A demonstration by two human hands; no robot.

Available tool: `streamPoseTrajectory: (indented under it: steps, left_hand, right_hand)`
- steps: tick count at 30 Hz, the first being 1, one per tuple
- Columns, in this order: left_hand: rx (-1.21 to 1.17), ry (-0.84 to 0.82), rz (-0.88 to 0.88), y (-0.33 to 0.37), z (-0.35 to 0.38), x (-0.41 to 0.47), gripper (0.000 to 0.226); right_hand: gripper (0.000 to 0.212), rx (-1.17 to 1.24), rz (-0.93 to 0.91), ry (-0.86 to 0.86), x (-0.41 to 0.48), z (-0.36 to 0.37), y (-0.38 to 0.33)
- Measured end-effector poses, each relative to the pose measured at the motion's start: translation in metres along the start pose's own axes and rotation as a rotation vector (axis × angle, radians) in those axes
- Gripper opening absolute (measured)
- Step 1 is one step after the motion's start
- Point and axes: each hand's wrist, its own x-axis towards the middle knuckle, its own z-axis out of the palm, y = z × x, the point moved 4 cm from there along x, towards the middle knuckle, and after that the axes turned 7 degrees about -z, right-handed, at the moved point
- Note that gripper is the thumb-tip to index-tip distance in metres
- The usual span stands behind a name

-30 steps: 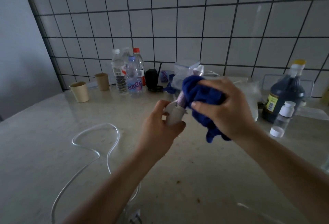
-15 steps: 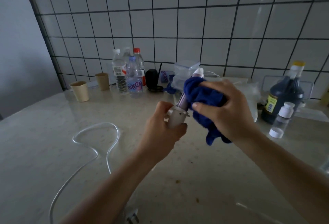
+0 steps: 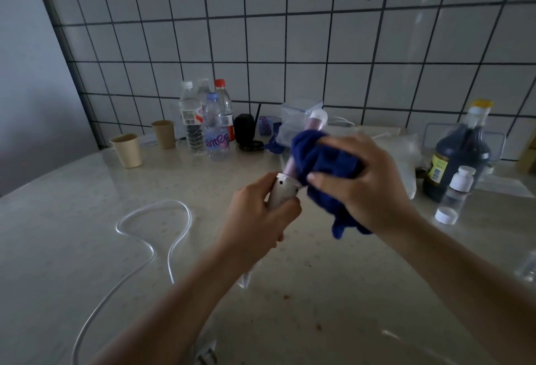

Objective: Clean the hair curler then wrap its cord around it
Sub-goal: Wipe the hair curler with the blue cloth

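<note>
One head cam only, wide-angle, looking fwd and down from close over the countertop; tiled wall at 12 o'clock, forearms entering from 6.

My left hand grips the hair curler handle; at three o'clock, my right hand presses a blue cloth around its barrel.

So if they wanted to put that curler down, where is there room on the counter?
The bare counter in front, between the looped white cord on the left and the small white-capped bottle on the right, looks free. The back by the wall is crowded with water bottles, paper cups and a dark jug.
</note>
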Motion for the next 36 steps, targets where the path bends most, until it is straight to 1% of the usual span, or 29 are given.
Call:
streamPoseTrajectory:
  steps: [2, 4, 6, 7, 8, 10, 12, 14, 18, 19, 20, 22, 25, 27, 29, 31, 33, 34, 36]
  left_hand:
    - [-0.015, -0.049, 0.027, 0.002, 0.009, -0.003, 0.018]
    - [0.01, -0.08, 0.038, 0.002, 0.016, -0.002, 0.022]
    - [0.073, -0.069, 0.054, 0.0, 0.017, 0.002, 0.022]
    - [0.069, -0.07, 0.052, -0.002, 0.017, 0.003, 0.019]
    - [0.03, -0.071, 0.04, -0.003, 0.016, 0.004, 0.014]
    - [-0.041, -0.063, 0.013, -0.005, 0.013, 0.005, 0.016]
    - [-0.057, -0.056, 0.005, -0.003, 0.011, 0.004, 0.02]
    - [-0.041, -0.054, 0.014, -0.001, 0.012, 0.001, 0.02]
    - [-0.016, -0.084, 0.033, 0.0, 0.017, -0.005, 0.016]
    - [-0.014, -0.105, 0.03, 0.0, 0.018, -0.006, 0.016]
    - [-0.007, -0.117, 0.022, 0.0, 0.018, -0.006, 0.022]
    - [-0.014, -0.108, -0.005, -0.002, 0.018, -0.003, 0.029]
    - [-0.073, -0.045, -0.028, -0.007, 0.012, 0.002, 0.024]
    - [-0.081, -0.025, -0.035, -0.008, 0.008, 0.006, 0.021]
    - [-0.094, -0.048, -0.03, -0.008, 0.007, 0.007, 0.019]
    - [-0.112, -0.098, -0.005, -0.005, 0.009, 0.004, 0.013]
    - [-0.136, -0.154, 0.018, -0.002, 0.014, 0.0, 0.015]
    - [-0.137, -0.175, 0.025, -0.002, 0.016, -0.001, 0.015]
    - [-0.128, -0.189, 0.019, -0.003, 0.018, 0.0, 0.013]
  right_hand:
    - [0.042, 0.013, 0.002, 0.135, 0.007, -0.02, 0.001]
    - [0.041, -0.008, 0.0, 0.162, 0.011, -0.031, 0.003]
    - [0.041, -0.005, 0.048, 0.104, 0.009, -0.028, 0.007]
    - [0.043, -0.003, 0.084, 0.051, 0.007, -0.022, 0.009]
    - [0.048, -0.004, 0.108, -0.016, 0.003, -0.013, 0.01]
    - [0.053, 0.018, 0.107, -0.125, -0.003, 0.004, 0.008]
    - [0.053, 0.058, 0.089, -0.145, -0.005, 0.012, 0.007]
    - [0.054, 0.021, 0.081, -0.117, -0.004, 0.01, 0.008]
    - [0.049, -0.046, 0.103, 0.106, 0.004, -0.013, 0.013]
    - [0.047, -0.048, 0.088, 0.138, 0.007, -0.019, 0.013]
    - [0.046, -0.047, 0.08, 0.144, 0.008, -0.023, 0.013]
    - [0.051, -0.02, 0.107, 0.075, 0.006, -0.02, 0.012]
    - [0.055, 0.056, 0.093, -0.101, -0.007, 0.008, 0.002]
    - [0.057, 0.071, 0.07, -0.133, -0.012, 0.018, 0.0]
    - [0.056, 0.02, 0.067, -0.105, -0.007, 0.012, 0.0]
    - [0.051, -0.021, 0.066, -0.008, -0.001, 0.0, 0.003]
    - [0.047, -0.032, 0.086, 0.109, 0.005, -0.016, 0.006]
    - [0.049, -0.039, 0.099, 0.145, 0.007, -0.022, 0.008]
    - [0.052, -0.045, 0.115, 0.138, 0.007, -0.026, 0.011]
